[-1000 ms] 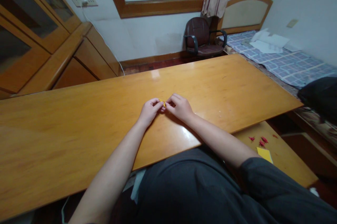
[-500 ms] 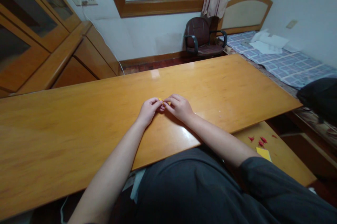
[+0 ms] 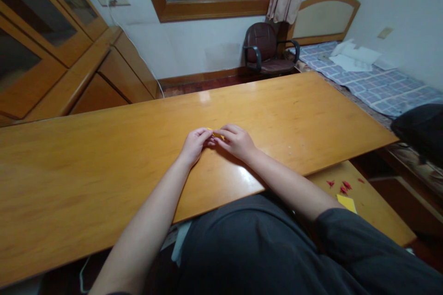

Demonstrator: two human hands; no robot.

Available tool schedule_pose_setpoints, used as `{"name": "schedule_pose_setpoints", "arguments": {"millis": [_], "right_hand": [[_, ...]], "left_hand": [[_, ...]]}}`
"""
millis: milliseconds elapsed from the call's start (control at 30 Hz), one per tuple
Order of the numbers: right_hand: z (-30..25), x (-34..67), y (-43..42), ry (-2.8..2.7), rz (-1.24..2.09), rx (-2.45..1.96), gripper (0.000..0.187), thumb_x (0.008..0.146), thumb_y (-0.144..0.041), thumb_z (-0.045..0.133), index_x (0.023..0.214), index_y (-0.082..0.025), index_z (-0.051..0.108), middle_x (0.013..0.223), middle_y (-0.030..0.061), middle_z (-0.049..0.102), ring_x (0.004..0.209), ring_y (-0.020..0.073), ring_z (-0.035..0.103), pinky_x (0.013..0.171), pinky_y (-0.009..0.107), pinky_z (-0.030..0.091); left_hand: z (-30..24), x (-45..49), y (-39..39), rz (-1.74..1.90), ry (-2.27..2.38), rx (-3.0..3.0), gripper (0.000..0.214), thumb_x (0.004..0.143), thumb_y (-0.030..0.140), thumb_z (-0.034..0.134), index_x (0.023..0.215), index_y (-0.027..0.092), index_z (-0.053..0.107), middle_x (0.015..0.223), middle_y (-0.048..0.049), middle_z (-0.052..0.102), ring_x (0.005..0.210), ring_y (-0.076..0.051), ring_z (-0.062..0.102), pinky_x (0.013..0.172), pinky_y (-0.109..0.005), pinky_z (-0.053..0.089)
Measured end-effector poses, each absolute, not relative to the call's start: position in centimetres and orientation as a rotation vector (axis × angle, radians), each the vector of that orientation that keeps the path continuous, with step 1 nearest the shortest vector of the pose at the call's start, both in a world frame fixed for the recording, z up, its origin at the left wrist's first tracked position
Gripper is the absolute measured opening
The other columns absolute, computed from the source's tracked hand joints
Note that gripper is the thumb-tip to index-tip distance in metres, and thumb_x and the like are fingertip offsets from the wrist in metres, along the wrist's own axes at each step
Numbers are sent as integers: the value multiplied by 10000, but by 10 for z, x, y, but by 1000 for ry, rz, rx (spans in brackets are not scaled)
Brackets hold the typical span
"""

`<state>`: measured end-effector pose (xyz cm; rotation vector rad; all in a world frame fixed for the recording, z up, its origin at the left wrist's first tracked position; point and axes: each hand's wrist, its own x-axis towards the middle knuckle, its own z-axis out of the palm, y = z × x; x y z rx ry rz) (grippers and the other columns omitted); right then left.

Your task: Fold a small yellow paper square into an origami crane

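Yellow piece (image 3: 218, 136) was over mid tabletop (image 3: 131, 170), betw. L hand (image 3: 194, 146) & R hand (image 3: 240, 141). L fingers (image 3: 206, 134) clamped on its L end, R fingers (image 3: 225, 132) on its R part, mostly hiding it; couldn't tell if it touched tabletop. Red bits (image 3: 347, 185) + yellow sheet (image 3: 346, 203) lay lower, off tabletop's near R edge.

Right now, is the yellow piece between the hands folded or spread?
Not spread: only a sliver of the yellow piece shows between left hand and right hand. They cover the rest, so folds cannot be told.
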<state>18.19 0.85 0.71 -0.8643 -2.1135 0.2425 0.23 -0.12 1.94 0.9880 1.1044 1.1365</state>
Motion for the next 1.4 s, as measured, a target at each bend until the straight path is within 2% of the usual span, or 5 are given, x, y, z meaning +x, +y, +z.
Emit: {"name": "schedule_pose_setpoints", "arguments": {"millis": [533, 767, 1033, 1200, 1400], "right_hand": [[9, 183, 9, -2126, 267, -859, 229, 957, -328, 586, 1104, -233, 734, 970, 79, 702, 851, 166, 634, 798, 291, 511], [9, 184, 8, -2142, 218, -824, 247, 970, -321, 564, 1125, -224, 729, 971, 80, 701, 861, 159, 637, 795, 276, 514], [8, 184, 9, -2144, 166, -792, 212, 948, -291, 608, 1092, -205, 738, 947, 77, 704, 820, 146, 633, 759, 262, 508], [5, 185, 12, -2108, 270, -759, 230, 945, -275, 604, 1129, -216, 729, 989, 76, 693, 846, 142, 639, 769, 258, 524], [3, 185, 18, -1944, 494, -766, 168, 906, -223, 623, 1011, -202, 752, 973, 71, 683, 879, 150, 647, 794, 278, 543]], "left_hand": [[22, -1, 0, 1130, 1062, 902, 263, 730, 378, 730, 773, 129, 658, 677, -39, 675, 586, -111, 633, 576, -205, 525], [20, -3, 0, 1098, 1034, 919, 367, 724, 467, 785, 777, 122, 670, 670, -41, 681, 587, -103, 635, 584, -190, 528], [17, -4, 1, 1084, 1033, 929, 343, 702, 418, 814, 791, 112, 685, 669, -33, 694, 578, -95, 643, 584, -179, 533], [19, -3, 0, 1095, 1034, 902, 315, 687, 368, 818, 820, 113, 688, 679, -34, 706, 594, -100, 664, 599, -180, 546], [21, -3, -2, 1103, 1024, 880, 281, 708, 299, 814, 874, 115, 681, 753, -57, 740, 668, -124, 709, 679, -216, 581]]}}
